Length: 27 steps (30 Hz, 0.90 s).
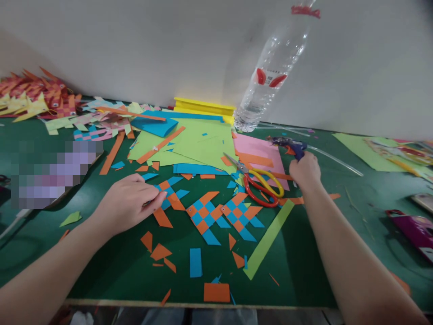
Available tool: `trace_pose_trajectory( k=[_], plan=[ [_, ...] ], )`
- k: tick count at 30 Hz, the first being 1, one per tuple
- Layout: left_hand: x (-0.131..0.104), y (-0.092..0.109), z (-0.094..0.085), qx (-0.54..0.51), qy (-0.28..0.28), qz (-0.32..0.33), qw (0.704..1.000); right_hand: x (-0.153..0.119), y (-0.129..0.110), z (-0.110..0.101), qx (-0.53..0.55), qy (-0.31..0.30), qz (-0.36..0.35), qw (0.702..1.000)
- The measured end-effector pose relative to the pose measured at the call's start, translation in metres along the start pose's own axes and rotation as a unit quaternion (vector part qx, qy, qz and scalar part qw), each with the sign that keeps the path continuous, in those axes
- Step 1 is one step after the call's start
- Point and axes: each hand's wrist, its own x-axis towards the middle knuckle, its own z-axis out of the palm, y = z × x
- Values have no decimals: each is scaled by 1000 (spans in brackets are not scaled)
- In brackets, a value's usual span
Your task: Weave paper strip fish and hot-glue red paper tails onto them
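Note:
My left hand (133, 201) is closed over the left edge of a woven orange and blue paper fish (169, 192); what its fingertips hold is hidden. Two more woven fish, one in the middle (204, 216) and one to its right (241, 215), lie flat on the green table. At the right, my right hand (306, 171) is wrapped round a dark blue glue gun (292, 146), whose tip points left over a pink sheet (259, 149). Scissors (260, 183) with red and yellow handles lie partly open between the hands.
Green sheets (203, 142) lie at the back beside a leaning plastic bottle (270, 72). A green strip (269, 239), an orange rectangle (216, 292) and paper scraps are near the front. Finished paper fish (37, 99) are piled back left; a purple case (414, 230) lies right.

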Motion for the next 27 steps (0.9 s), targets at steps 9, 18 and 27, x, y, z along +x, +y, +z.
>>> trace_pose_trajectory(
  k=[9,18,27],
  plan=[
    [-2,-2,2,22,-4,-4,1000,33,-20,25,69,15,-119,990],
    [-4,-2,5,10,-6,-11,1000,27,-48,18,40,36,-136,989],
    [-5,-4,6,2,2,-11,1000,-40,-118,-67,57,56,-251,965]
  ],
)
